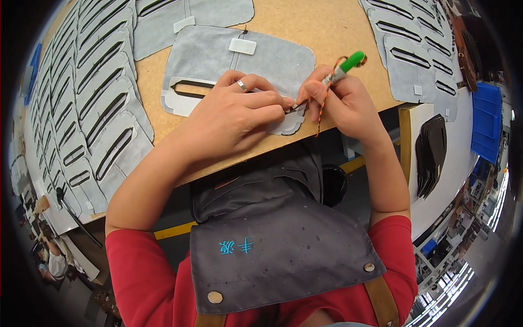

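Note:
A grey panel [272, 57] lies in front of me on the board, with a dark-edged slot and a small white patch on it. My left hand [239, 117] rests across its near part. The left fingers are bent and pressed together at the dark edge of a smaller grey piece [286, 126], close to the right fingertips. My right hand [346, 106] is closed around a green-ended, pen-like tool [348, 64], which slants up to the right. An orange-and-black cord [323, 106] winds about the tool and hangs down. The tool's lower end is hidden by my fingers.
Overlapping rows of slotted grey panels [101, 82] cover the left side, and more slotted panels [406, 60] lie at the right. Dark brown pieces [430, 155] are stacked beyond the right edge, near a blue bin [486, 122]. The wooden board's front edge [239, 162] runs below my wrists.

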A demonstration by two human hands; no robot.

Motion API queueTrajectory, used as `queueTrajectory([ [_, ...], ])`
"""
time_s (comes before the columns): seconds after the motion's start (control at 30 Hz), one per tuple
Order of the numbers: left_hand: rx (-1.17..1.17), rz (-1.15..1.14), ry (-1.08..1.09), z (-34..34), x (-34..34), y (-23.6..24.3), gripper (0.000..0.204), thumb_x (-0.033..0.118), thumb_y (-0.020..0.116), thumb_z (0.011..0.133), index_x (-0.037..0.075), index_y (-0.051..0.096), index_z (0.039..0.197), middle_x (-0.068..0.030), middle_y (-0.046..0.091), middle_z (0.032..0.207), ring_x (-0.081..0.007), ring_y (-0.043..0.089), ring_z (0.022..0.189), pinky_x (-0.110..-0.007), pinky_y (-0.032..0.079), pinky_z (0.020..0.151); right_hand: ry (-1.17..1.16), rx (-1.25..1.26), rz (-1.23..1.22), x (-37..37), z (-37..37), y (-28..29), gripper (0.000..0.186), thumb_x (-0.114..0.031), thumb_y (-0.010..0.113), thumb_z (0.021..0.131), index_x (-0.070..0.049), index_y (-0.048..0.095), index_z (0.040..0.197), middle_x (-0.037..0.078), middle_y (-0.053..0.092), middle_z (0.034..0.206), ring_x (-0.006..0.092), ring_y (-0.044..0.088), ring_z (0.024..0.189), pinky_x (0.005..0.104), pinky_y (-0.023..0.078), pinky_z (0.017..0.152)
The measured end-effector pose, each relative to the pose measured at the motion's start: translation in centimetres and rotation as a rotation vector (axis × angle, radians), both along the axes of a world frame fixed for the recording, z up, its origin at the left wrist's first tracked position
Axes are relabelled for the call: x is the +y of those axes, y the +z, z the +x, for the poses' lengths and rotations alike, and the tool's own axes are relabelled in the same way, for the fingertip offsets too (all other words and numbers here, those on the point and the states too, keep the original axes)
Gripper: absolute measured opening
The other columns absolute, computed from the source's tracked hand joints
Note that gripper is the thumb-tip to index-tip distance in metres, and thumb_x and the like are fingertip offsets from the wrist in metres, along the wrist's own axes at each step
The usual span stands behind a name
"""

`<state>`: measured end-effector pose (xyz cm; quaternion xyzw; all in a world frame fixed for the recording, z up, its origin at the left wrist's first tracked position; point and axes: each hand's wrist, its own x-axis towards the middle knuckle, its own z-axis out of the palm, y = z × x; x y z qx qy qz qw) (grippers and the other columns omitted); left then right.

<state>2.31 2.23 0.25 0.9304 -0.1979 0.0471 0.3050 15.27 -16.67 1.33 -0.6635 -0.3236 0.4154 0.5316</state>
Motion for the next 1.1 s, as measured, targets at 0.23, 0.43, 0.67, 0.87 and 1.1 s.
queueTrajectory([
  [0.23,0.031,-0.042,0.042,0.0,-0.3,0.2,0.015,0.005,0.061,0.074,0.011,0.057,0.086,0.0055,0.063,0.108,-0.0178,0.054,0.101,-0.038,0.034,0.088,0.047,-0.815,0.293,-3.2,-2.9,-2.1,0.013,-0.011,0.070,0.078,-0.006,0.060,0.086,0.007,0.067,0.090,0.0170,0.057,0.052,0.0238,0.044,0.048],
  [0.43,0.086,-0.074,0.151,-0.2,-1.3,0.5,0.012,0.004,0.060,0.076,0.010,0.056,0.085,0.0026,0.063,0.103,-0.0188,0.053,0.099,-0.037,0.032,0.089,-0.047,-1.048,0.350,-5.1,-4.8,-5.3,0.022,-0.012,0.073,0.075,-0.007,0.060,0.092,0.008,0.067,0.103,0.0150,0.059,0.054,0.0227,0.044,0.046],
  [0.67,0.092,-0.135,0.176,-0.3,-1.4,0.5,0.012,0.003,0.060,0.078,0.010,0.057,0.088,0.0012,0.063,0.104,-0.0201,0.054,0.099,-0.035,0.031,0.090,-0.342,-0.635,0.451,-5.2,-5.9,-3.8,0.015,-0.008,0.066,0.083,-0.002,0.060,0.095,0.015,0.067,0.100,0.0240,0.067,0.080,0.0285,0.053,0.066],
  [0.87,-0.054,-0.057,0.199,-0.6,-1.8,0.2,0.016,0.008,0.063,0.075,0.011,0.060,0.090,0.0026,0.059,0.100,-0.0185,0.055,0.097,-0.034,0.036,0.086,-0.325,-0.569,0.369,-4.6,-6.3,-4.4,0.011,-0.003,0.064,0.083,-0.001,0.060,0.094,0.016,0.066,0.098,0.0249,0.066,0.083,0.0297,0.054,0.070],
  [1.1,-0.086,0.077,0.112,-0.9,-1.7,0.3,0.029,0.005,0.069,0.068,0.012,0.066,0.095,0.0018,0.056,0.089,-0.0189,0.052,0.082,-0.034,0.037,0.076,-0.321,-0.625,0.355,-4.5,-6.2,-4.5,0.010,-0.002,0.063,0.083,-0.002,0.060,0.093,0.015,0.066,0.097,0.0243,0.066,0.081,0.0290,0.053,0.069],
])
